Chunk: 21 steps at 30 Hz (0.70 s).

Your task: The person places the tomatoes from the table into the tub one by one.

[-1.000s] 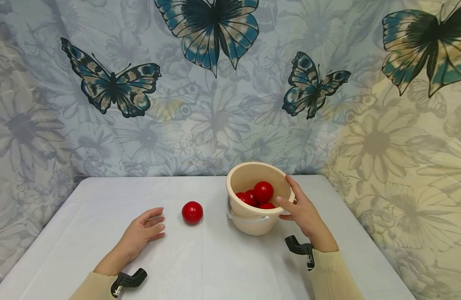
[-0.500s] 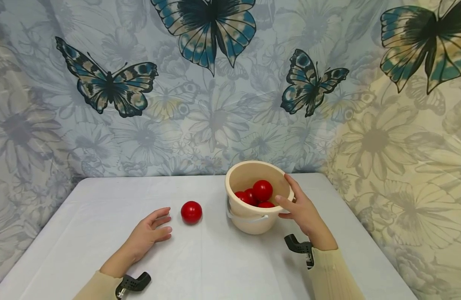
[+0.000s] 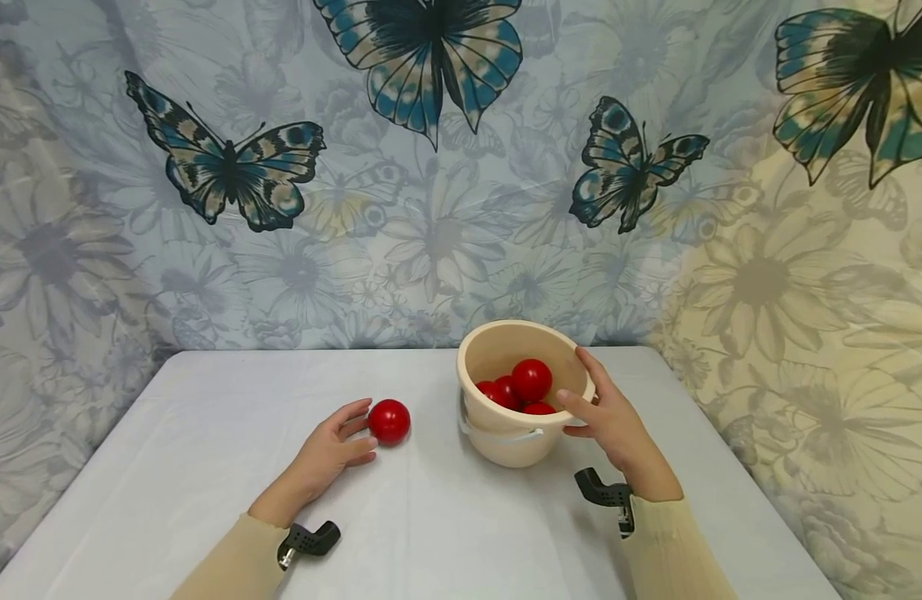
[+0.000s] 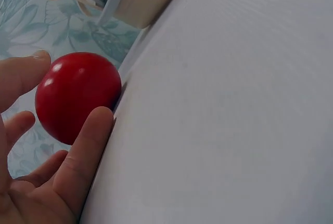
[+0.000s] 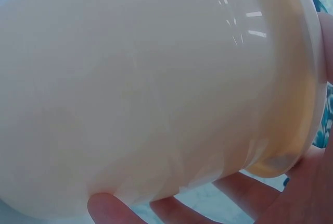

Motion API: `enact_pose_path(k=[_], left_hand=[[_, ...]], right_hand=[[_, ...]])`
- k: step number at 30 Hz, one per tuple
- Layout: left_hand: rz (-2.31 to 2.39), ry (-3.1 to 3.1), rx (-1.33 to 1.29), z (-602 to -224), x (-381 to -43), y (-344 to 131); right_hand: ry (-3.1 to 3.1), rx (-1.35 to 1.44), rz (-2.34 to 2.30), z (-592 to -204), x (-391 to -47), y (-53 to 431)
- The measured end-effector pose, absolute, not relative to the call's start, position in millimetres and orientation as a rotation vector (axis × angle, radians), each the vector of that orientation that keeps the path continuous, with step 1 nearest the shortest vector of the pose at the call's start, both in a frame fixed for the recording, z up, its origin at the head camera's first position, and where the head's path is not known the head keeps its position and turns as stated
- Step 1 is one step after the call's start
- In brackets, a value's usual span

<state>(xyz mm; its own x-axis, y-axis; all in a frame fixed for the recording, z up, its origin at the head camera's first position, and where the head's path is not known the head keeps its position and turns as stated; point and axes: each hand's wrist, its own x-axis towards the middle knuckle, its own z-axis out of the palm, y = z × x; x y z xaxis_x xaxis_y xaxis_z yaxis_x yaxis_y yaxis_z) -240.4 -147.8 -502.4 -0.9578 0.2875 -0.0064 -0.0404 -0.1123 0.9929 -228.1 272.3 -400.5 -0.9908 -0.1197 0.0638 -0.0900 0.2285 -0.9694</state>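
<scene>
A glossy red ball (image 3: 389,422) rests on the white tabletop left of the bucket. My left hand (image 3: 328,454) reaches up to it from the left, fingers spread and slightly bent. In the left wrist view the thumb and fingers stand about the near side of the ball (image 4: 78,98), fingertips right at its surface. My right hand (image 3: 614,429) holds the cream bucket (image 3: 509,450) at the right of its rim, thumb over the edge and other fingers along the outside. Its wall (image 5: 145,78) fills most of the right wrist view. Several red balls (image 3: 532,380) lie inside the tilted bucket.
The white-covered table (image 3: 431,533) ends at a butterfly-and-flower cloth (image 3: 438,242) behind. A pale handle (image 3: 502,434) hangs across the bucket's front. Black camera mounts (image 3: 314,540) sit on both wrists, below cream sleeves.
My left hand has moved right, up to the loose red ball. The right hand keeps its hold on the bucket, which has stayed in place; the head view has shifted slightly.
</scene>
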Motion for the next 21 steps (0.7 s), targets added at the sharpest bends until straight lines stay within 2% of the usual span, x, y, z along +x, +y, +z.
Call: enact_pose_path(k=[21], left_hand=[[2.059, 2.077, 0.184, -499.1, -266.8, -107.5]], right_hand=[[2.464, -0.174, -1.913, -400.3, -229.8, 272.7]])
